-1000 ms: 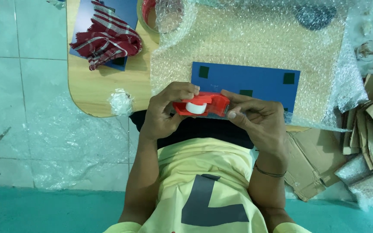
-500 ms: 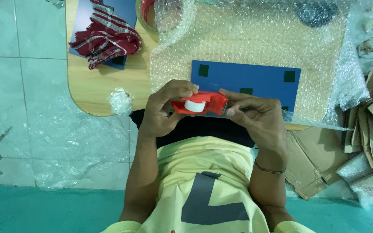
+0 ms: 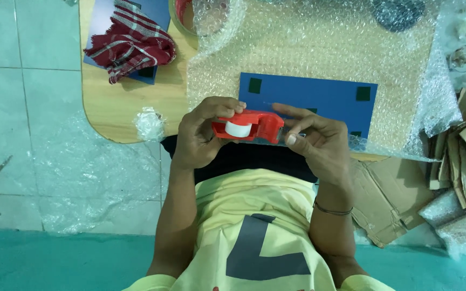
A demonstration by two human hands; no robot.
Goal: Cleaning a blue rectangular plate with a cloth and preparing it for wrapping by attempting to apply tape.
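A small red tape dispenser (image 3: 249, 125) with a white roll inside is held in front of my chest. My left hand (image 3: 200, 134) grips its left end. My right hand (image 3: 319, 140) is at its right end, thumb and forefinger pinching at the clear tape by the cutter. Just beyond lies a blue rectangular board (image 3: 319, 99) with dark green corner squares, resting on a sheet of bubble wrap (image 3: 297, 48) spread over the wooden table (image 3: 120, 108).
A red checked cloth (image 3: 133, 46) lies on another blue board at the table's far left. A big roll of tape (image 3: 182, 13) sits under bubble wrap at the back. Flattened cardboard (image 3: 405, 194) is piled on the right, plastic film (image 3: 93, 172) on the tiled floor.
The dispenser has stayed in both hands. My right fingers have shifted at its right end, drawing a short length of tape outward.
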